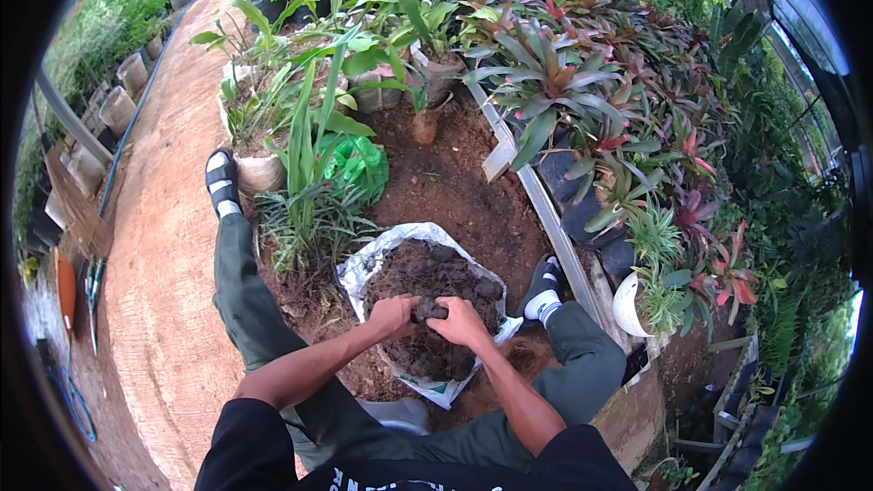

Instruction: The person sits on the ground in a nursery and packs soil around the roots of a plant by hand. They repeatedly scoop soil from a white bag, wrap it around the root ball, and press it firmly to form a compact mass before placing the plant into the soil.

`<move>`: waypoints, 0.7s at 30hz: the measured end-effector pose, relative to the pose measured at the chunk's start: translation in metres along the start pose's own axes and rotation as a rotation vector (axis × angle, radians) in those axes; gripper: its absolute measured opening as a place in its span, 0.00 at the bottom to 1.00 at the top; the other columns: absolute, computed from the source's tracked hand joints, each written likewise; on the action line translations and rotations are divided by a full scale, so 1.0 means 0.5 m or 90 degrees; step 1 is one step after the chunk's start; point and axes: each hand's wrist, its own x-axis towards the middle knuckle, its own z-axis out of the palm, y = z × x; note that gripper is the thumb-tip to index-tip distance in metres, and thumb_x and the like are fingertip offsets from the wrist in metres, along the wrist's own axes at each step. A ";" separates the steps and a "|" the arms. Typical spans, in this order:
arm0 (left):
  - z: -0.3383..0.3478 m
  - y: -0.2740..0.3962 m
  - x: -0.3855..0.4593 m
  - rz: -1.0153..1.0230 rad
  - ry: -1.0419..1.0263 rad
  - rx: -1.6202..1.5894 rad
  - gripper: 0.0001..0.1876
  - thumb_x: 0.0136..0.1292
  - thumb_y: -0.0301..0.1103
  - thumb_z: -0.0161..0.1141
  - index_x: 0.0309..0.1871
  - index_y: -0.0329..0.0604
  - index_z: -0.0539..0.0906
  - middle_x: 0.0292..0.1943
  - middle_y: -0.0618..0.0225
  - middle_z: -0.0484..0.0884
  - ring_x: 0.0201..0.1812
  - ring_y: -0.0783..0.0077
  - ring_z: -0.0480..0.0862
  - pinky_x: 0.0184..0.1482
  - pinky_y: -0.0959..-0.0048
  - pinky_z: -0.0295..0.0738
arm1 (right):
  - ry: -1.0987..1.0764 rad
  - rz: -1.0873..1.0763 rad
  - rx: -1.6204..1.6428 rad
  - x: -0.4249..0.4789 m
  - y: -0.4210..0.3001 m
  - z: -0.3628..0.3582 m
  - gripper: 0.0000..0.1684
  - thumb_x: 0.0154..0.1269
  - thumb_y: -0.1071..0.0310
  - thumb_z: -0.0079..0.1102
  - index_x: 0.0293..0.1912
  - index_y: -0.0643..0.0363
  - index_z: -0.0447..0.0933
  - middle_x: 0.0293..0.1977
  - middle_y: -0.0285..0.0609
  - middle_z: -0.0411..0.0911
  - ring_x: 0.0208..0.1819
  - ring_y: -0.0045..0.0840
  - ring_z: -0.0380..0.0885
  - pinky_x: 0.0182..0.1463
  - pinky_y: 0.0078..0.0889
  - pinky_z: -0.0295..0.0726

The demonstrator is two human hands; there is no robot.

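Observation:
A white woven sack (351, 276) stands between my legs, its rim rolled open, filled with dark soil (443, 354) matted with roots and clumps. Over the soil, my left hand (395, 316) and my right hand (460, 320) hold a dark clump of soil (431, 310) between them, one hand at each side. The fingertips are partly hidden by the clump and by the hands themselves. Other rounded clumps (487, 288) lie in the sack, beyond and to the right of my hands.
Uprooted-looking leafy plants (307, 218) and a green plastic bag (354, 167) lie beyond the sack at left. A metal rail (539, 198) runs along potted bromeliads (556, 78) at right. Garden shears (94, 293) and a blue hose (136, 116) are at far left, past the dirt path (164, 232).

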 end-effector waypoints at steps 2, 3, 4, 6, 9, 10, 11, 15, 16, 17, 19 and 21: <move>0.003 -0.011 0.000 0.011 0.012 -0.008 0.31 0.49 0.53 0.71 0.55 0.50 0.80 0.47 0.57 0.85 0.49 0.50 0.85 0.48 0.54 0.82 | 0.009 -0.011 0.004 -0.002 -0.002 0.000 0.31 0.51 0.59 0.68 0.51 0.70 0.80 0.43 0.63 0.82 0.48 0.50 0.83 0.53 0.42 0.81; 0.001 -0.014 -0.002 0.016 0.019 -0.011 0.32 0.49 0.53 0.72 0.57 0.50 0.80 0.48 0.57 0.85 0.50 0.51 0.85 0.48 0.54 0.82 | 0.008 -0.013 0.007 -0.001 -0.001 0.001 0.31 0.51 0.59 0.68 0.52 0.69 0.80 0.44 0.63 0.82 0.49 0.50 0.82 0.54 0.42 0.81; -0.001 -0.016 -0.005 0.005 0.008 -0.017 0.33 0.49 0.52 0.72 0.58 0.50 0.80 0.49 0.57 0.85 0.50 0.51 0.85 0.48 0.54 0.82 | 0.008 -0.016 0.011 0.001 0.001 0.002 0.32 0.51 0.59 0.68 0.53 0.69 0.79 0.45 0.64 0.82 0.50 0.50 0.82 0.54 0.42 0.80; -0.006 -0.019 -0.009 -0.018 -0.010 -0.031 0.34 0.48 0.52 0.72 0.60 0.51 0.79 0.52 0.56 0.84 0.52 0.52 0.84 0.49 0.55 0.82 | 0.002 -0.020 0.017 0.000 -0.006 0.002 0.33 0.51 0.59 0.68 0.54 0.70 0.78 0.47 0.64 0.81 0.53 0.50 0.81 0.57 0.41 0.79; -0.013 -0.022 -0.018 -0.066 -0.023 -0.014 0.35 0.49 0.50 0.71 0.63 0.52 0.78 0.51 0.55 0.85 0.51 0.51 0.85 0.50 0.55 0.82 | 0.001 -0.038 0.042 -0.008 -0.026 -0.006 0.36 0.52 0.58 0.68 0.57 0.72 0.76 0.52 0.64 0.79 0.57 0.49 0.79 0.61 0.39 0.77; -0.005 -0.039 -0.021 -0.081 -0.022 -0.027 0.35 0.50 0.50 0.71 0.63 0.52 0.78 0.49 0.55 0.86 0.50 0.51 0.85 0.51 0.55 0.81 | 0.007 -0.054 0.060 -0.009 -0.028 -0.010 0.37 0.53 0.57 0.68 0.58 0.73 0.75 0.54 0.64 0.78 0.59 0.48 0.78 0.63 0.39 0.76; 0.008 -0.071 -0.028 -0.095 -0.020 -0.040 0.34 0.51 0.49 0.70 0.63 0.51 0.78 0.48 0.54 0.86 0.50 0.50 0.85 0.51 0.55 0.81 | 0.014 -0.070 0.078 -0.011 -0.030 -0.015 0.38 0.53 0.57 0.68 0.59 0.73 0.74 0.56 0.64 0.77 0.61 0.48 0.77 0.65 0.38 0.74; 0.005 -0.102 -0.049 -0.125 -0.050 -0.207 0.31 0.53 0.47 0.68 0.61 0.44 0.79 0.43 0.51 0.87 0.46 0.52 0.87 0.51 0.60 0.81 | 0.055 -0.070 0.049 -0.033 -0.071 -0.088 0.38 0.56 0.57 0.68 0.60 0.76 0.73 0.58 0.65 0.76 0.62 0.48 0.75 0.66 0.38 0.73; 0.009 -0.095 -0.047 -0.117 -0.042 -0.246 0.31 0.54 0.47 0.69 0.60 0.42 0.79 0.43 0.51 0.87 0.46 0.53 0.87 0.51 0.60 0.81 | 0.079 -0.062 0.046 -0.034 -0.069 -0.094 0.37 0.57 0.57 0.67 0.59 0.75 0.73 0.57 0.65 0.76 0.62 0.49 0.75 0.67 0.40 0.72; 0.015 -0.085 -0.046 -0.109 -0.034 -0.285 0.32 0.54 0.47 0.69 0.60 0.40 0.79 0.44 0.51 0.87 0.46 0.55 0.87 0.52 0.61 0.81 | 0.104 -0.054 0.043 -0.034 -0.064 -0.101 0.36 0.58 0.57 0.67 0.59 0.75 0.73 0.57 0.65 0.76 0.62 0.50 0.75 0.67 0.41 0.72; 0.022 -0.091 -0.051 -0.100 -0.009 -0.330 0.32 0.55 0.47 0.70 0.60 0.38 0.79 0.45 0.51 0.87 0.47 0.57 0.87 0.54 0.63 0.79 | 0.117 -0.071 0.061 -0.028 -0.063 -0.101 0.36 0.60 0.59 0.67 0.61 0.76 0.71 0.58 0.66 0.75 0.63 0.50 0.74 0.67 0.42 0.72; 0.041 -0.092 -0.033 -0.087 0.025 -0.363 0.33 0.55 0.48 0.70 0.60 0.36 0.79 0.48 0.51 0.86 0.49 0.59 0.86 0.56 0.64 0.78 | 0.140 -0.089 0.071 -0.029 -0.076 -0.105 0.36 0.61 0.59 0.66 0.61 0.76 0.71 0.58 0.66 0.75 0.63 0.51 0.74 0.67 0.42 0.71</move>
